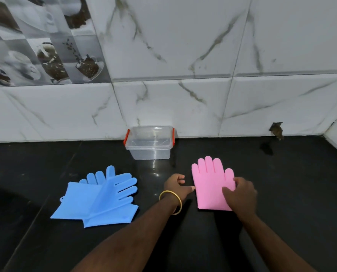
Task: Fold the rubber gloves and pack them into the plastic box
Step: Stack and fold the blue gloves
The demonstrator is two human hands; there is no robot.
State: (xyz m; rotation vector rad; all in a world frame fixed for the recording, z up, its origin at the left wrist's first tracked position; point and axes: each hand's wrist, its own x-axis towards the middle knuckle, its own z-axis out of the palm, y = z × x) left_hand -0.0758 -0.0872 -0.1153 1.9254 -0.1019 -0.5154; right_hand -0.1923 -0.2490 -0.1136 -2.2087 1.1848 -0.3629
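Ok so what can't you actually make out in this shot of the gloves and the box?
- Pink glove: the right hand covers its lower right part, so I can't tell if it is one glove or a stacked pair.
- Lower blue glove: partly hidden under the top blue glove.
- Plastic box: the clear lid glares, so whether it's empty is unclear.
- Left hand: whether its fingertips touch the pink glove's edge is unclear.

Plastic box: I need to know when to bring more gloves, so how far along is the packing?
Nothing is packed: the plastic box looks empty. In hand is the pink glove, flat and unfolded, with the right hand resting on it and the left hand at its edge. The two overlapping blue gloves lie unfolded, untouched.
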